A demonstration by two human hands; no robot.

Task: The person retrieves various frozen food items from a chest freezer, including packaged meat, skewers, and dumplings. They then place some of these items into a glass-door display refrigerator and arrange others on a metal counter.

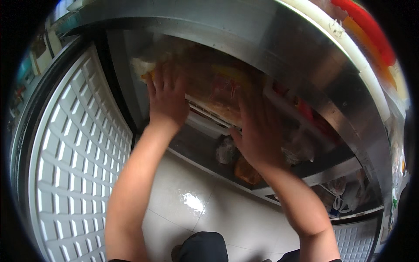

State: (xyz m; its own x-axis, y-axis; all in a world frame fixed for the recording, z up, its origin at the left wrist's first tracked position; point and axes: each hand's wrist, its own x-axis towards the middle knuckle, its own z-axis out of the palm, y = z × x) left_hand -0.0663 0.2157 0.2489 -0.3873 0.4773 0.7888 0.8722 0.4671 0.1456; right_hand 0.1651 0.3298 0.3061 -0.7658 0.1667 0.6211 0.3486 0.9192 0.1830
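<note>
Both my hands reach into a stainless-steel under-counter refrigerator. My left hand is spread, palm down, over the left end of a plastic-wrapped food package with yellow and reddish markings. My right hand extends, thumb apart, at the package's right side; its fingertips are dim and blurred. Contact with the package cannot be made out. Beneath the package shows a white slatted shelf edge. Lower down, near my right hand, lie a clear plastic bag and an orange-brown wrapped item.
The ribbed refrigerator door hangs open on the left. A steel counter edge curves above my hands. A pale bin with red packets sits to the right. Another compartment holds plastic bags. Below is a tiled floor.
</note>
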